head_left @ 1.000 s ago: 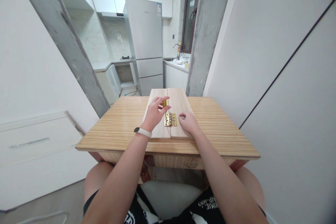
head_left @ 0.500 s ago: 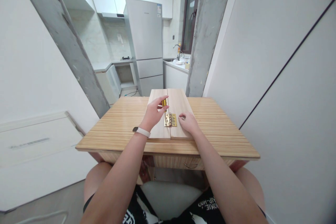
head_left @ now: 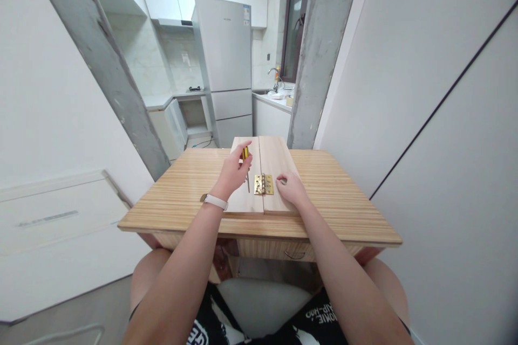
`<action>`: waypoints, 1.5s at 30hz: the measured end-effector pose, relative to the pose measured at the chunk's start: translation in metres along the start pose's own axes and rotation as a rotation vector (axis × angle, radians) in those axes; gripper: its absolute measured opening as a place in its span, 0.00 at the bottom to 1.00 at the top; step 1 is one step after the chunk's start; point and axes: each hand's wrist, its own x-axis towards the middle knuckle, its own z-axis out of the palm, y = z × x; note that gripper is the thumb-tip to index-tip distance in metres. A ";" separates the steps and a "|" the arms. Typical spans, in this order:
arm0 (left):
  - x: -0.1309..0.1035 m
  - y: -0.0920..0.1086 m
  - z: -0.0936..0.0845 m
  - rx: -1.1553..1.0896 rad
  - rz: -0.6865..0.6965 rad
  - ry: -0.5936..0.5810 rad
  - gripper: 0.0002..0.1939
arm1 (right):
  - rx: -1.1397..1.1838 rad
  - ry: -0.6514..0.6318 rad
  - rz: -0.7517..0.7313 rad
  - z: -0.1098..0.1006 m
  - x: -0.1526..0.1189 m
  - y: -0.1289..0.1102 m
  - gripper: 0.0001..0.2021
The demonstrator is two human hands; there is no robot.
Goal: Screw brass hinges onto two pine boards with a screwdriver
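A brass hinge (head_left: 264, 184) lies open across the seam between two pale wooden boards (head_left: 277, 152), one leaf on each. My left hand (head_left: 233, 170) is closed around the yellow and black handle of a screwdriver (head_left: 245, 153). Its shaft points down over the left board, to the left of the hinge and apart from it. My right hand (head_left: 290, 186) rests on the right board just beside the hinge, its fingers curled together. Whether anything is pinched in those fingers is hidden.
The boards lie on a striped wooden table (head_left: 174, 188) with a drawer (head_left: 279, 249) under its front edge. Behind the table stand a silver refrigerator (head_left: 226, 48) and a sink counter with a faucet (head_left: 275, 78). White panels rise on both sides.
My left hand has moved left with the screwdriver, so its tip has come away from the hinge's left leaf. My right hand stays where it was.
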 end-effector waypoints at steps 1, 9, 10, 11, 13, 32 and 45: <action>0.000 -0.003 0.000 0.023 -0.015 -0.042 0.24 | 0.001 0.001 0.002 0.000 0.000 0.000 0.07; -0.017 -0.019 0.009 0.449 -0.063 -0.459 0.10 | -0.012 -0.006 0.024 -0.001 0.001 -0.003 0.07; -0.020 -0.020 0.012 0.493 -0.078 -0.494 0.08 | -0.014 -0.005 0.022 -0.002 0.000 -0.004 0.07; -0.022 -0.023 0.015 0.534 -0.092 -0.523 0.07 | -0.016 -0.006 0.019 -0.002 0.000 -0.005 0.08; -0.024 -0.027 0.020 0.595 -0.118 -0.549 0.07 | -0.016 -0.012 0.018 -0.003 0.000 -0.006 0.08; 0.008 -0.102 -0.008 0.576 -0.257 -0.206 0.06 | 0.009 -0.020 0.041 -0.006 -0.001 -0.007 0.07; 0.016 -0.098 -0.012 0.376 -0.258 -0.190 0.27 | 0.009 -0.009 0.024 -0.005 -0.001 -0.005 0.07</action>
